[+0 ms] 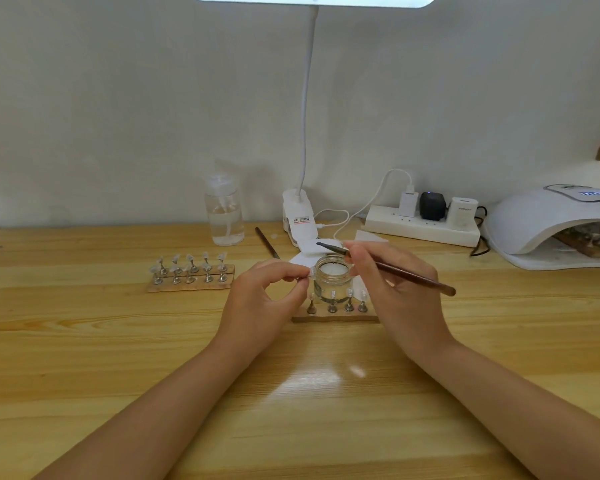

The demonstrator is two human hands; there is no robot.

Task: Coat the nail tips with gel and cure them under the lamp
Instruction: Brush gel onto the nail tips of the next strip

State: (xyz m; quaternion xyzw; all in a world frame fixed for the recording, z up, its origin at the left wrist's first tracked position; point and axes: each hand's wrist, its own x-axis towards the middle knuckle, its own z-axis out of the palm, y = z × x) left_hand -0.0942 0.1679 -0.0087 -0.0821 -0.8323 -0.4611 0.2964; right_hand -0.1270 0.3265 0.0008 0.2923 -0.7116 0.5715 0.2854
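Four tips (pixel 333 294) stand on their pegs in the near rack (pixel 336 319), just in front of the open gel jar (pixel 332 278), and a fifth tip (pixel 311 271) is up off it, pinched between thumb and forefinger of the left hand (pixel 267 296) beside the jar's rim. The right hand (pixel 388 271) has its grip closed round the brush (pixel 381 265) like a pen, the dark bristle end raised just behind and left of the jar mouth, not on the held tip.

Further left on the bench (pixel 84 341), a second rack (pixel 191 280) holds ten tips in two rows; whether they carry gel cannot be told from here. The curing lamp (pixel 551 223) at the far right has its display lit and something brown, seemingly another rack, sits inside it, so one batch is probably under cure.

My reading: the work is mid-way. The held tip looks next for coating, the four in the near rack may follow, and then that rack needs its turn in the lamp. A spare brush (pixel 267 242) lies behind the jar, near the pump bottle (pixel 224 216).
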